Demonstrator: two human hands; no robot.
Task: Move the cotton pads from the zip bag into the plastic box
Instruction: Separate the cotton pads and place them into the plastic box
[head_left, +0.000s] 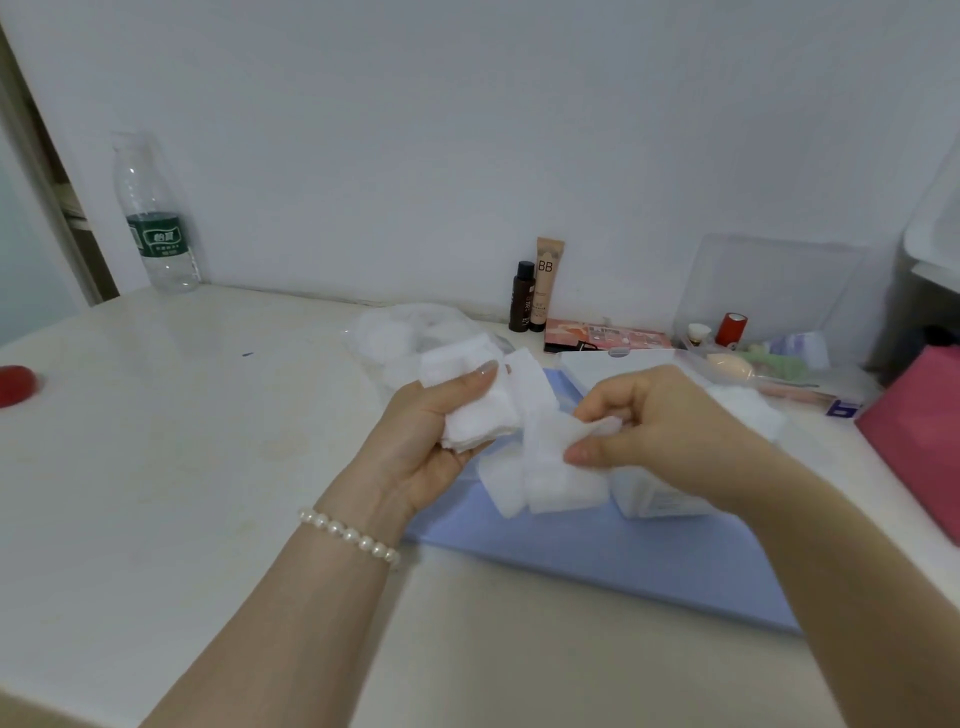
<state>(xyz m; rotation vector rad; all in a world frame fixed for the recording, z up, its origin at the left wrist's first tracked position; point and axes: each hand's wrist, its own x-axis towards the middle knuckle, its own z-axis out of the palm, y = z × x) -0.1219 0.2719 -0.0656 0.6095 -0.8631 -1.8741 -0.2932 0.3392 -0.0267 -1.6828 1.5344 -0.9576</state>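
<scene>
Two hands hold cotton pads above the blue mat on the counter.

The pale counter (156, 467) carries everything; the blue mat (597, 561) lies on it as the landmark. Behind the mat's far right corner stands a clear organiser box (769, 291) with small items inside. Just beyond the mat's far left corner lies the crumpled zip bag (395, 332), white pads showing inside. On the mat's right part sits the plastic box (660, 499), partly hidden by the right wrist. Above the mat's left part the left hand (415, 447) has its grip closed round a stack of cotton pads (478, 421), thumb across the top. Above the mat's middle the right hand (654, 421) pinches one pad (561, 441) between thumb and fingers. More loose pads (535, 488) lie on the mat below the hands. Far left of the mat stands a water bottle (156, 218).
</scene>
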